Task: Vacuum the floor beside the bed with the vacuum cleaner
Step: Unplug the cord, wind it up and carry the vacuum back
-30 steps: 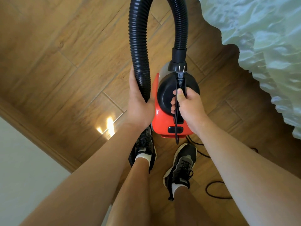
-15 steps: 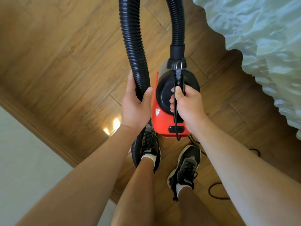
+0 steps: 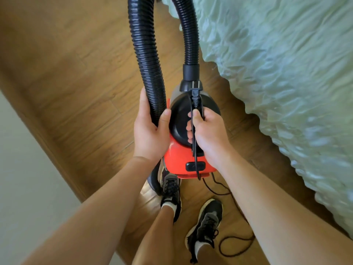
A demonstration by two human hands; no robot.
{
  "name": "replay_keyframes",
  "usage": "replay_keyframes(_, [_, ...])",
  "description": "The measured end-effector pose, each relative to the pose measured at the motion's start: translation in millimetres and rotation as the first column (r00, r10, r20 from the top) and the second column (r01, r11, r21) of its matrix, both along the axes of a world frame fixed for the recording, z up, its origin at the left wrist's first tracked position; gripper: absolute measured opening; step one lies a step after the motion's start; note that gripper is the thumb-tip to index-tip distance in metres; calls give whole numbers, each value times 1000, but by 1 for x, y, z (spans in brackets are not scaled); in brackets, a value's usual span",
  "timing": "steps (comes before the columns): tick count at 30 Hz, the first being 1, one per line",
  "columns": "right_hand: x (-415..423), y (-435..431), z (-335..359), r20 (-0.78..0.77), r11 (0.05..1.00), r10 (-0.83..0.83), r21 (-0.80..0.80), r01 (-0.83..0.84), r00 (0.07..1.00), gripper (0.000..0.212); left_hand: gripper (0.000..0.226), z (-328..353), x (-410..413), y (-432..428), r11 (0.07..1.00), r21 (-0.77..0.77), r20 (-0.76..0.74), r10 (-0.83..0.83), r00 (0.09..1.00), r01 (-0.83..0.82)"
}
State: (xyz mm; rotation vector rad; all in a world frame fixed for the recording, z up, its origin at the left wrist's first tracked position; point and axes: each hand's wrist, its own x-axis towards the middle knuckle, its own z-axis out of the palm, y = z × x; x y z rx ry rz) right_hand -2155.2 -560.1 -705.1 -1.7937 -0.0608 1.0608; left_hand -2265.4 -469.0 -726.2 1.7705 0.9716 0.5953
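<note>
- At far left, the left hand (image 3: 150, 134) curls fingers and thumb round the black hose (image 3: 145, 54), probably to steady its loop.
- In the middle, the red vacuum cleaner (image 3: 175, 159) seems carried above the wooden floor (image 3: 76, 92).
- The right hand (image 3: 208, 134) grips its handle, trapping the loose plug (image 3: 195, 92) so it cannot dangle.
- The bed (image 3: 286, 73) lies alongside.

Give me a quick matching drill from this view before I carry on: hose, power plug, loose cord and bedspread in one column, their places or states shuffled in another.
Things
1. corrugated hose
2. power plug
3. power cord
4. bedspread

States
A. pale green, crumpled, on the right
B. loops on the wooden floor
C. gripped by the left hand
D. prongs bare, just above the right hand that holds the vacuum cleaner

Pairs: 1-C, 2-D, 3-B, 4-A.
</note>
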Motion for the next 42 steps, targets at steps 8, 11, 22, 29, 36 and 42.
replay_keyframes(8, [16,32,127,143,990,72,112,-88,987,26,59,128,10,37,987,153,97,29,995,-43])
replay_keyframes(11, [22,41,183,180,983,89,141,-115,980,26,62,177,8,45,979,190,129,50,990,-75])
replay_keyframes(22, [31,57,381,301,949,107,254,-188,947,28,61,361,10,62,957,271,206,48,977,-104])
replay_keyframes(29, [23,43,510,339,925,97,317,-211,936,27,57,485,5,55,920,367,275,36,961,-140])
replay_keyframes(36, [11,24,620,375,874,41,436,-215,926,27,54,595,-2,39,874,439,365,38,930,-208])
replay_keyframes(42, [9,-4,693,405,825,33,505,-254,914,28,48,669,-8,11,853,461,388,54,920,-245])
